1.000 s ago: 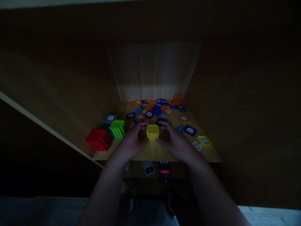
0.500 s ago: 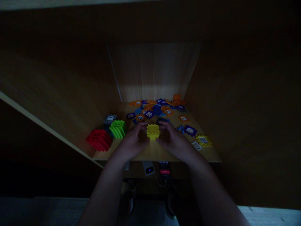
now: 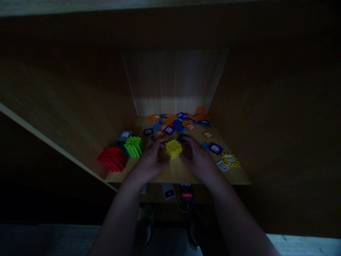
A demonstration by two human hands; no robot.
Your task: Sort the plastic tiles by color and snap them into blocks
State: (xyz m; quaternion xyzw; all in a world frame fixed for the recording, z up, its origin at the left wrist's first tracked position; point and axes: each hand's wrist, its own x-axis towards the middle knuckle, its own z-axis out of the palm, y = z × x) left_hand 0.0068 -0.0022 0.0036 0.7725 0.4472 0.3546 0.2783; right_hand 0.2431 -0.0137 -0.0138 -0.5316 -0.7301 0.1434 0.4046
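Note:
Between my hands stands a small stack of yellow notched building tiles (image 3: 174,149), its top tile turned at an angle to the lower ones or the whole stack twisted; I cannot tell which. My left hand (image 3: 152,158) curls round its left side, thumb at the near lower corner. My right hand (image 3: 197,156) bends round the right side with fingers and thumb at the stack's edge. To the left are a stack of bright green tiles (image 3: 134,147) and a larger, leaning stack of red tiles (image 3: 112,159).
Loose orange tiles (image 3: 189,126) and purple tiles (image 3: 168,130) lie scattered toward the back of the wooden shelf (image 3: 173,176). A yellow window tile (image 3: 231,160) and a white window piece (image 3: 222,166) lie at right. Side walls enclose the shelf. Below sit a phone (image 3: 187,193) and a white device (image 3: 169,193).
The yellow stack has turned slightly between my hands, its top now angled instead of square. Both hands stay in nearly the same place.

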